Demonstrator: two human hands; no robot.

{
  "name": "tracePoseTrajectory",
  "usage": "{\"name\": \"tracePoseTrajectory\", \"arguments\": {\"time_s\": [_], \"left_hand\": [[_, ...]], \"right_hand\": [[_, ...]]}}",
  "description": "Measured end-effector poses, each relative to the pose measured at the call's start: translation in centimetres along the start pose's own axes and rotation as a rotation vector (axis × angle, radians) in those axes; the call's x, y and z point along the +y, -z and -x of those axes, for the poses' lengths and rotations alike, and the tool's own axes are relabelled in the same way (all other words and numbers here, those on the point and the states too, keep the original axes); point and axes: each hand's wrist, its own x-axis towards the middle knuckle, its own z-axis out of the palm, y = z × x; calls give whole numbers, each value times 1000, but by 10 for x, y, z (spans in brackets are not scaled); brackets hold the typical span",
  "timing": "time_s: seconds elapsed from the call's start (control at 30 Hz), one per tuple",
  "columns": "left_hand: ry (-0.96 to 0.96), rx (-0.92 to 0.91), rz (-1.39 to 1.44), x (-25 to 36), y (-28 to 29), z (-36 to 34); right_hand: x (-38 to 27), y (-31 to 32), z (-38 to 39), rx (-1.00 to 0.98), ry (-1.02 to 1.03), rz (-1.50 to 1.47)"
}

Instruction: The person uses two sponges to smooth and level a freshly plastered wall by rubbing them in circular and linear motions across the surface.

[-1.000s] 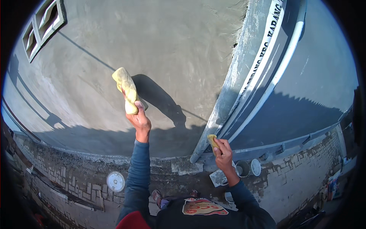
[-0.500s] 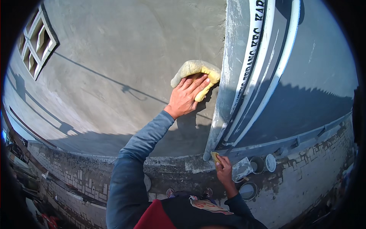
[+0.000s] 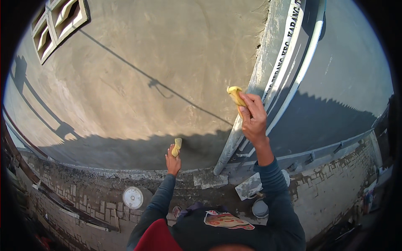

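Observation:
Low on the wall's shaded strip, my left hand (image 3: 172, 162) is closed round a yellow foam sponge (image 3: 177, 145), seen edge-on near the plaster. Higher up and to the right, my right hand (image 3: 253, 121) pinches a smaller yellow sponge piece (image 3: 235, 96) between thumb and fingers. This piece is beside the corner edge of the grey plastered wall (image 3: 167, 96); whether it touches the plaster I cannot tell.
White pipes (image 3: 307, 67) and a printed white strip (image 3: 284, 54) run down the right of the corner. A decorative vent block (image 3: 63, 21) sits upper left. Below are a lidded bucket (image 3: 133, 197), another bucket (image 3: 260, 208), a pale board (image 3: 248, 187) and brick paving (image 3: 322, 188).
My left hand has come down and left from the upper wall with its sponge. My right hand has risen from low near the buckets to the wall's corner, still holding its sponge piece.

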Motion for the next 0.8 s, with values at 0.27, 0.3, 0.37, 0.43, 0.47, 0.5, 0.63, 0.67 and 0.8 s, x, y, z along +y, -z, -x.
{"name": "tracePoseTrajectory", "arguments": {"time_s": [0.27, 0.3, 0.37, 0.43, 0.47, 0.5, 0.63, 0.67, 0.8], "left_hand": [[243, 365, 857, -10, 141, 17], [220, 421, 839, -5, 158, 18], [158, 497, 767, 7, 191, 14], [111, 534, 693, 26, 218, 1], [52, 598, 587, 40, 227, -8], [-97, 641, 531, 56, 236, -20], [-505, 832, 347, 146, 275, -97], [-623, 823, 318, 173, 284, -118], [-950, 712, -321, 255, 294, -198]], "right_hand": [[20, -86, -202, 337, 632, 441], [32, -101, -185, 270, 577, 399], [58, -134, -105, 61, 564, 432], [80, -168, -12, -149, 532, 441], [91, -179, 32, -240, 561, 373], [100, -189, 73, -331, 555, 331], [126, -204, 188, -542, 375, 269], [126, -202, 210, -609, 217, 247], [123, -161, 280, -626, -138, 112]]}}
